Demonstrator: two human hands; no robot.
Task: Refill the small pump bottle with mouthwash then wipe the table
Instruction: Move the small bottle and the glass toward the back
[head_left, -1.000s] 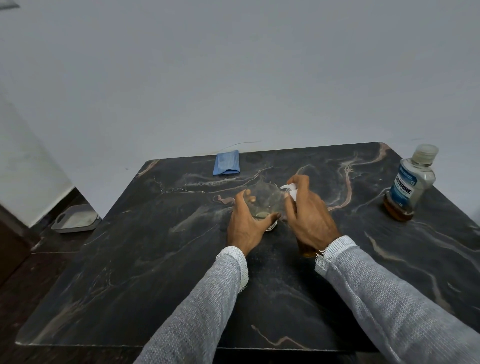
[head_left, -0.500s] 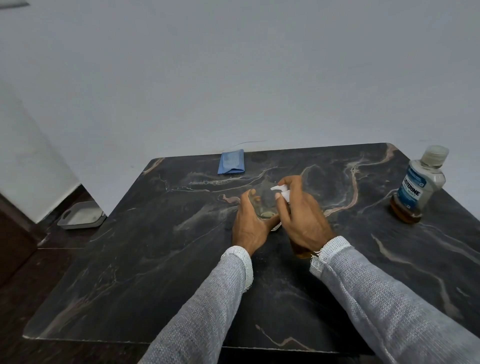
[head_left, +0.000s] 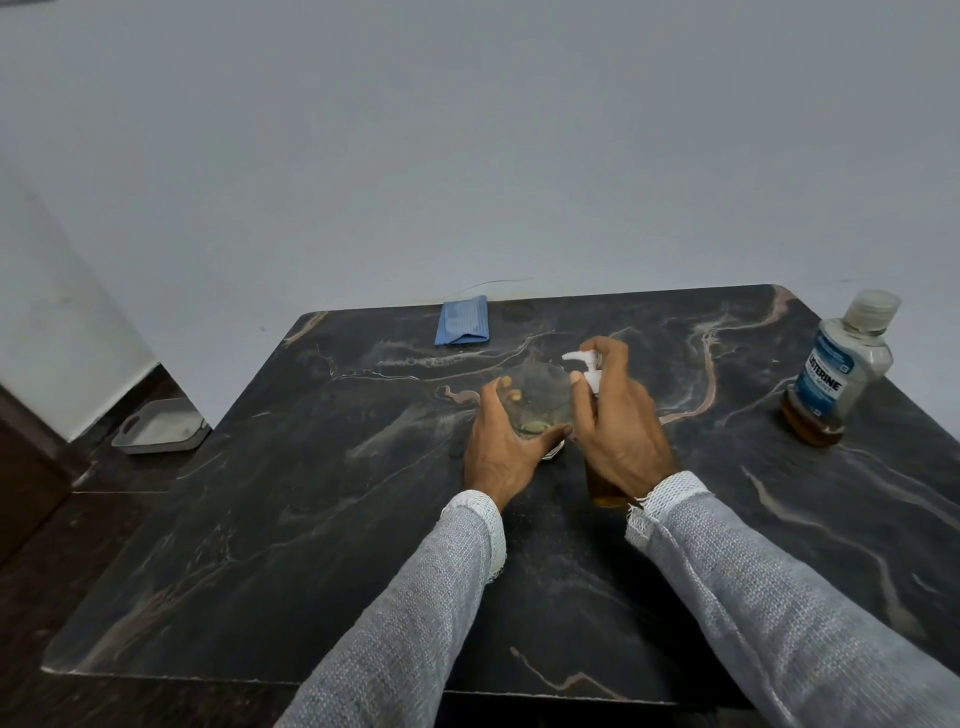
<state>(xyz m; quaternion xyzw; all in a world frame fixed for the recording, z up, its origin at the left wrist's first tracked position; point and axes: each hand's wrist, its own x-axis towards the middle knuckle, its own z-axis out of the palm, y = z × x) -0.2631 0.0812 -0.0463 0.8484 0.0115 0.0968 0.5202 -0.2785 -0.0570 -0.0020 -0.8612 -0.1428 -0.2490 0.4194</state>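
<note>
A small pump bottle with amber liquid stands at the middle of the dark marble table; its white pump head points left. My right hand grips the bottle, with the forefinger over the pump top. My left hand holds a clear glass just left of the bottle, under the nozzle. The mouthwash bottle, capped and with a little amber liquid at its bottom, stands at the right edge. A folded blue cloth lies at the table's far edge.
A grey tray sits on the dark floor to the left of the table. A pale wall runs behind the table.
The pump head stands higher above my right hand than before, and the forefinger sits on top of it. The left hand keeps hold of the glass.
</note>
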